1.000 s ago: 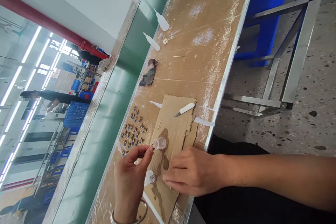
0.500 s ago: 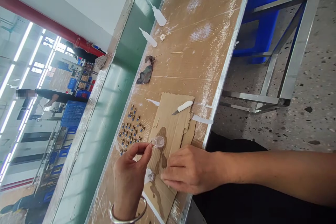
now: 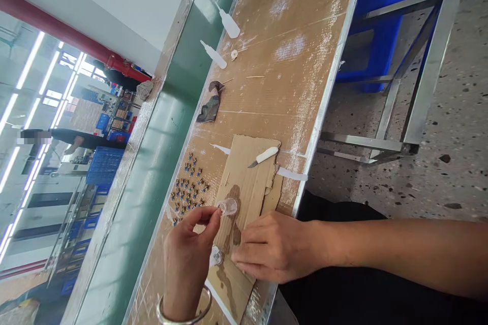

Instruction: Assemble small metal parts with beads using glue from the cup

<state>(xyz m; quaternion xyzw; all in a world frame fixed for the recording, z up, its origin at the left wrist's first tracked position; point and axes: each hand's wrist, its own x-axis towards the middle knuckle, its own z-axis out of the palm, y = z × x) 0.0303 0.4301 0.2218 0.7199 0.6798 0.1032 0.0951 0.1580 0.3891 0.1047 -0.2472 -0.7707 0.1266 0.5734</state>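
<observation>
Workbench (image 3: 274, 101), long, topped with brown sheeting, glossy and scuffed, its near edge set against dark trousers (image 3: 343, 289). Nearest item: a right hand (image 3: 272, 246), fingers bent and lowered over a cardboard sheet (image 3: 247, 183); its underside is hidden, so I cannot tell whether it grips anything. Beside it, a left hand (image 3: 185, 264) with a silver bangle (image 3: 209, 304), thumb and forefinger pinched together at the mouth of a small clear cup (image 3: 229, 207); whether they hold the rim or some tiny piece is too small to make out. Said cup stands on the cardboard, a dark wet stain around it. One crumpled clear item (image 3: 216, 256), part-covered by the left hand. One white-handled knife (image 3: 266, 155), lying on the same cardboard. One pale strip (image 3: 292, 174), at the torn cardboard edge. Below the bench edge: metal frame (image 3: 415, 81) and blue plastic piece (image 3: 381, 45). Past the left hand, a cluster of little gold-and-blue pieces (image 3: 182, 195), the closest ones by its knuckles. Farther along: camouflage cloth (image 3: 209, 109), thin stick (image 3: 254, 76), two white nozzle bottles (image 3: 229, 23). Behind: green channel (image 3: 179, 96), then white wall (image 3: 125, 0) blocking part of the hall; beyond, blue crate (image 3: 104, 165), dark-clothed person (image 3: 72, 137), red pipe (image 3: 76, 35), strip lights (image 3: 30, 61).
</observation>
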